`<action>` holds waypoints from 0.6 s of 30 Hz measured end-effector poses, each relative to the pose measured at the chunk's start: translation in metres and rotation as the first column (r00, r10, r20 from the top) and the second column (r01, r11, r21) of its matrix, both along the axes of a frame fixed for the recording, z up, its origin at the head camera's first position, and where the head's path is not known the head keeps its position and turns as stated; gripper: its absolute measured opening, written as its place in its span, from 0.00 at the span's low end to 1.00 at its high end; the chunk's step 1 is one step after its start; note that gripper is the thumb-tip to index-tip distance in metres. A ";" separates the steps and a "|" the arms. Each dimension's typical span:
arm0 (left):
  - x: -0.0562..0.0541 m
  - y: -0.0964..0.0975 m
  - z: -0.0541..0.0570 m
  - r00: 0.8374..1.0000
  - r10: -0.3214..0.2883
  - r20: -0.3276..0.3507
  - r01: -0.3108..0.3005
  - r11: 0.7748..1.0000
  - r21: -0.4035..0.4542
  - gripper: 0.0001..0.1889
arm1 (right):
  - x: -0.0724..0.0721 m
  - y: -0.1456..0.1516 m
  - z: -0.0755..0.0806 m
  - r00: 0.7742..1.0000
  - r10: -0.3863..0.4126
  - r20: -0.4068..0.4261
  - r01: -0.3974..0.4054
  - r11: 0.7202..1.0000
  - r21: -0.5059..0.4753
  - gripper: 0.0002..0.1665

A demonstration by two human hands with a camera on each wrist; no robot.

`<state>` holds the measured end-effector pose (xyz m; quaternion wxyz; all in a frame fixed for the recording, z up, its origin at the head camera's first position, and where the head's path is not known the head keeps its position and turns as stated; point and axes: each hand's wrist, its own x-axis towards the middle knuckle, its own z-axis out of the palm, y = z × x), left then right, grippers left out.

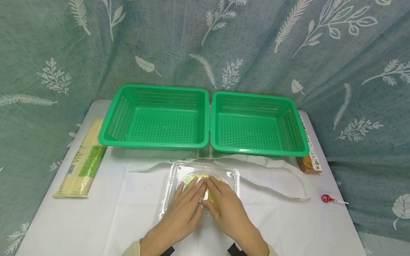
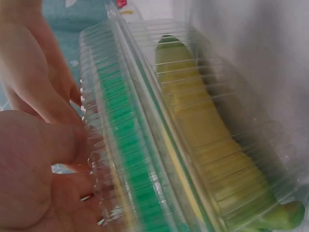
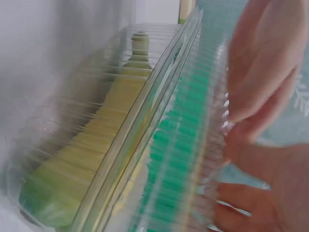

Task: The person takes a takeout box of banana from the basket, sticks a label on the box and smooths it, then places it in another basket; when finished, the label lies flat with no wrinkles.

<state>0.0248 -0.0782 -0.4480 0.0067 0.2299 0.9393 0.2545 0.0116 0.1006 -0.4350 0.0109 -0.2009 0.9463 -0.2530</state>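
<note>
A clear plastic clamshell container (image 1: pixel 235 179) lies on the white table with its lid down. Inside is a yellow banana with green ends (image 2: pixel 193 116), seen through the ribbed wall in both wrist views. My left hand (image 1: pixel 184 211) rests on the lid from the left, fingers straight and together. From the right, my right hand (image 1: pixel 226 202) presses on the same lid, its fingertips meeting those of the left near the middle. In the head view the hands cover much of the banana.
Two green baskets (image 1: pixel 153 145) (image 1: pixel 256 151) stand behind the container. A white strip (image 1: pixel 272 162) curves between. At left lies a cream packet with a green label (image 1: pixel 80 163); at right are a brown-and-white box (image 1: pixel 310 163) and a red lollipop (image 1: pixel 326 198). A patterned curtain (image 1: pixel 179 39) hangs behind.
</note>
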 end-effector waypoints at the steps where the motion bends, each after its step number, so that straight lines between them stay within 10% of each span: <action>1: 0.000 0.000 0.000 1.000 -0.012 0.007 0.012 1.000 -0.012 0.29 | 0.003 0.001 0.000 0.999 0.030 0.018 -0.030 0.999 0.025 0.38; 9: 0.001 -0.001 -0.007 0.998 -0.057 0.021 0.060 0.978 -0.201 0.29 | 0.014 0.010 -0.006 0.986 0.148 0.072 -0.158 0.973 0.170 0.39; 18: 0.006 -0.004 -0.018 0.997 -0.001 -0.080 -0.022 0.956 -0.294 0.31 | 0.016 0.019 -0.016 0.974 0.225 -0.008 -0.217 0.947 0.237 0.39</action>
